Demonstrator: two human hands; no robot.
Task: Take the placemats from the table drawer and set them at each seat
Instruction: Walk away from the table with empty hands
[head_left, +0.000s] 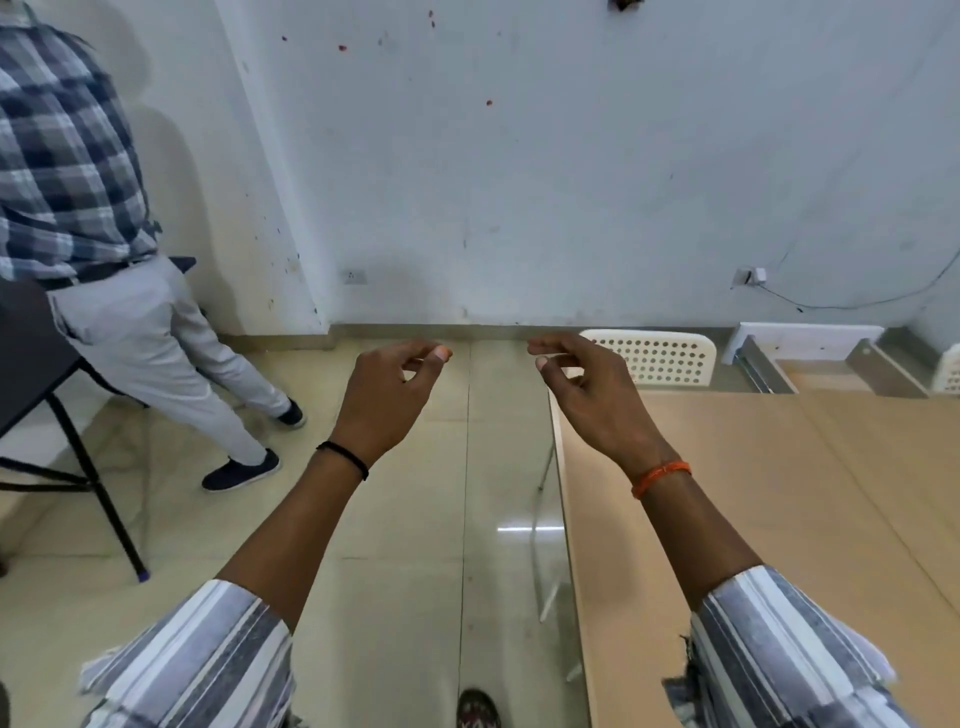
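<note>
Striped sleeves (208, 660) nearest, both forearms raised over floor beside desk (779, 545). Left hand (387, 395) and right hand (587, 395) side by side at same height, apart — each grip loosely curled, thumb near forefinger, nothing between; looks like ready pose before reaching. Farther: white perforated chair (660, 358) at desk's far end, open drawer (810, 371) behind, likely source of placemats — none visible, drawer inside mostly hidden. Other person (93, 208) stands far left.

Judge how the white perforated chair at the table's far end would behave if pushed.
The white perforated chair looks like thin plastic, so probably light. On the glossy tiled floor it would likely slide easily. Pushed high on the backrest, it might tip rather than slide; its legs are hidden.
</note>
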